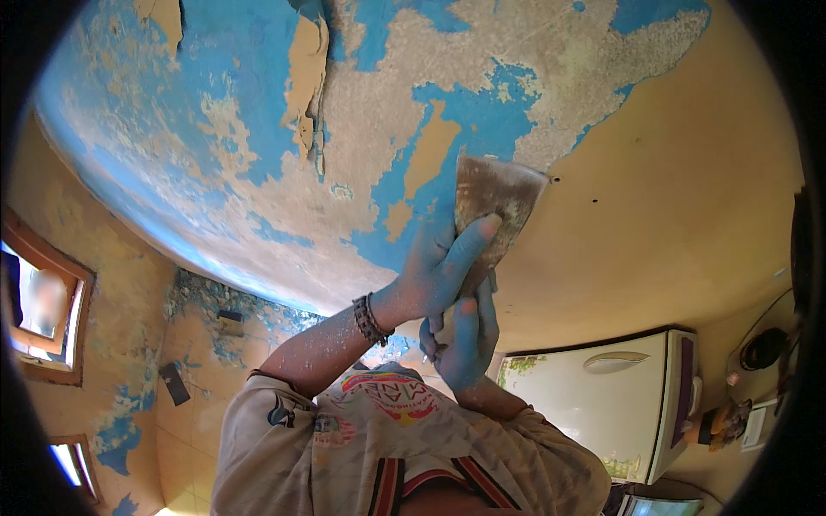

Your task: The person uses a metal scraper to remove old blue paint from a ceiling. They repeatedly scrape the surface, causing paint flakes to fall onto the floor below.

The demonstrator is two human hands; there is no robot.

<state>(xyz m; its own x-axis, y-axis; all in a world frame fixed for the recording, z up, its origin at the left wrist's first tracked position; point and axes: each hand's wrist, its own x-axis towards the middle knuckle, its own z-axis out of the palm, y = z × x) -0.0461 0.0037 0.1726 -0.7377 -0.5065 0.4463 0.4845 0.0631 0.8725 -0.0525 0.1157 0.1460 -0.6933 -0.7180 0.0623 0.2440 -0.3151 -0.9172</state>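
A wide metal scraper (497,193) points up and to the right, its blade edge at the peeling painted surface (361,129). Dusted with blue powder, my left hand (429,277) grips the lower blade, thumb laid along its face. Just below, my right hand (470,348) is closed around the handle, which is mostly hidden by the fingers. The surface shows blue paint, bare grey patches and tan paint; long loose tan flaps (304,84) hang left of the blade. Whether this surface is ceiling or wall, I cannot tell.
A white refrigerator (587,393) with a curved handle stands at lower right. Beyond it are a dark round object (763,348) and other household items. Wood-framed windows (80,322) are at left. A dark box (174,385) hangs on the flaking wall (129,290).
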